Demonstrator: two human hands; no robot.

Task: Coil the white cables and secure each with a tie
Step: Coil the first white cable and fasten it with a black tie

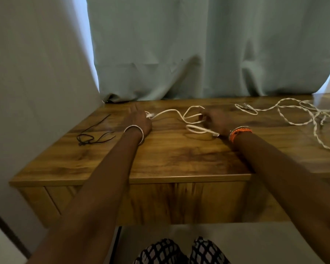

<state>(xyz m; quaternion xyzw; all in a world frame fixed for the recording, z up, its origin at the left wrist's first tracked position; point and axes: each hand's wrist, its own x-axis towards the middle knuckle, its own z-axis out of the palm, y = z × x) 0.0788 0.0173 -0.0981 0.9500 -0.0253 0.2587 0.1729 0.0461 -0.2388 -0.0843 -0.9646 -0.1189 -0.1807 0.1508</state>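
White cable (176, 116) on bench (170, 159): right hand (216, 121) fingers pinch loops; left hand (139, 119), fingers flat, pins one end; loops may spring loose.

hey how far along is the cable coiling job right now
Nothing looks finished: no cable is coiled and tied. In hand is the white cable between both hands; the right hand gathers its loops while the left hand rests at its other end. The tangled white cable on the right lies loose, and the black ties lie unused on the left.
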